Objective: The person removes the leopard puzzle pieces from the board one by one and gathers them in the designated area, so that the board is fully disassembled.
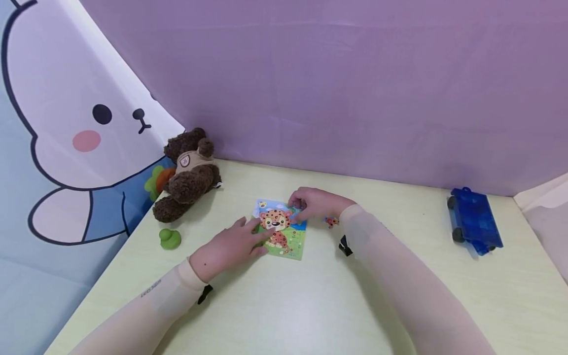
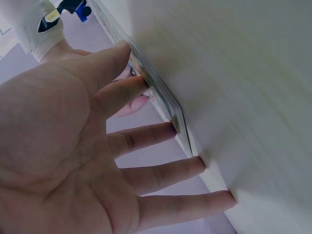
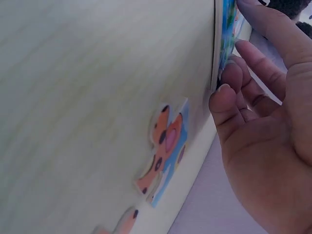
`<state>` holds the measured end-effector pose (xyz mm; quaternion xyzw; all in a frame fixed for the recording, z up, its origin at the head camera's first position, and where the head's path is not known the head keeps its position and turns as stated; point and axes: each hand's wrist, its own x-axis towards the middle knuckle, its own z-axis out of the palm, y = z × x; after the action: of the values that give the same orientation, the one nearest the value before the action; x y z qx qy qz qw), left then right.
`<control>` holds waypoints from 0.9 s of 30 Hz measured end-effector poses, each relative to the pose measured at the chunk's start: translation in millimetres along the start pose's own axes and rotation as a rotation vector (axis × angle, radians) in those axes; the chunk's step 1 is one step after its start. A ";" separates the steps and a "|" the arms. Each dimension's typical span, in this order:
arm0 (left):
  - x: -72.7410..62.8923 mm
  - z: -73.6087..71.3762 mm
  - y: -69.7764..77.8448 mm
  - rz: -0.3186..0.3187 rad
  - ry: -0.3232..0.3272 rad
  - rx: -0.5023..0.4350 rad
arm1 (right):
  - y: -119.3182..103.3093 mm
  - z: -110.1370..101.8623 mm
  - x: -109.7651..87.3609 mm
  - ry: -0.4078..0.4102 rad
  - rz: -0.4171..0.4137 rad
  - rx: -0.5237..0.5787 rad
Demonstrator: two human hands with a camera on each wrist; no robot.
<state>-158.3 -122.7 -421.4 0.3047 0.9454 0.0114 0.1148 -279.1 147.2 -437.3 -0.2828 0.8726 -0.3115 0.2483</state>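
Note:
A leopard jigsaw puzzle board (image 1: 284, 249) lies flat on the table between both hands. My left hand (image 1: 230, 246) spreads its straight fingers over the left side of the board, and in the left wrist view some fingertips (image 2: 222, 200) touch the tabletop beside it. At the upper right edge, my right hand (image 1: 317, 203) curls its fingers round the board, with the thumb over the printed face. Just beyond this hand lies a loose orange and blue puzzle piece (image 3: 165, 151), with part of another orange piece (image 3: 124, 224) beside it.
A brown teddy bear (image 1: 191, 182) leans at the back left, with a green rubber duck (image 1: 169, 239) in front of it. A blue toy vehicle (image 1: 477, 219) stands at the far right. Purple cloth (image 1: 355, 98) hangs behind the table (image 1: 284, 310).

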 end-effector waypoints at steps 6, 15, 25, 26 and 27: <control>-0.1 -1.1 1.3 0.001 -0.004 0.001 | 1.7 1.1 2.5 0.015 -0.022 -0.029; -1.1 -4.2 4.0 -0.004 -0.012 -0.015 | 4.0 2.4 9.1 0.011 -0.056 -0.129; -1.4 -3.9 3.8 -0.009 -0.015 -0.011 | -5.2 -0.7 10.0 0.004 -0.117 -0.297; -1.3 -3.8 4.0 -0.008 -0.013 -0.009 | -5.6 -1.0 10.6 0.003 -0.120 -0.308; -1.2 -3.7 4.4 -0.007 -0.011 -0.009 | -5.6 -0.9 11.4 0.002 -0.120 -0.320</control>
<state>-155.7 -119.7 -417.2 0.3010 0.9458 0.0137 0.1215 -286.0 136.6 -435.7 -0.3700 0.8928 -0.1831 0.1801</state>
